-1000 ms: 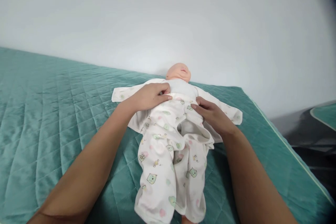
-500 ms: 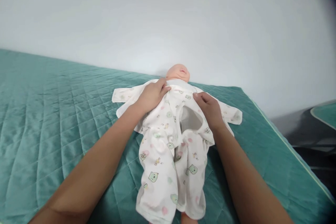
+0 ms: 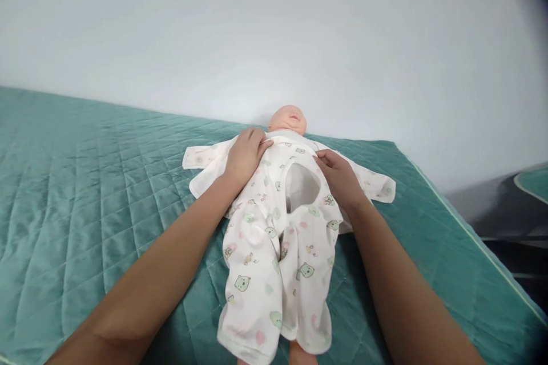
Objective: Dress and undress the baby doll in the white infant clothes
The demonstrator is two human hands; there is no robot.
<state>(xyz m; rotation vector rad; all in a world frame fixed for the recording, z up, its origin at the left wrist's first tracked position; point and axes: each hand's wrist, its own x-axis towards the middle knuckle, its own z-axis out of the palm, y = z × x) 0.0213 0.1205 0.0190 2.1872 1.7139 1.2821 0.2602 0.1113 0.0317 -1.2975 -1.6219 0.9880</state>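
A baby doll (image 3: 287, 119) lies on its back, head toward the wall, feet toward me. It wears a white long-sleeved top (image 3: 377, 185) with the sleeves spread out. Over its legs and belly are white baby pants (image 3: 252, 279) printed with green bears, with an open crotch hole at the front. My left hand (image 3: 247, 154) is closed on the pants' waistband at the doll's chest, on the left. My right hand (image 3: 338, 174) pinches the waistband's other side, its fingertips partly tucked behind the cloth. The doll's feet show below the pant legs.
A green quilted cover (image 3: 107, 182) lies beneath the doll, its piped edge running down the right side. A white wall (image 3: 257, 28) rises behind. At far right another green padded surface (image 3: 533, 182) stands over a dark gap.
The pants and doll's legs have shifted slightly left in view. My left hand has flattened a little against the cloth, and my right fingertips have slid further behind the waistband.
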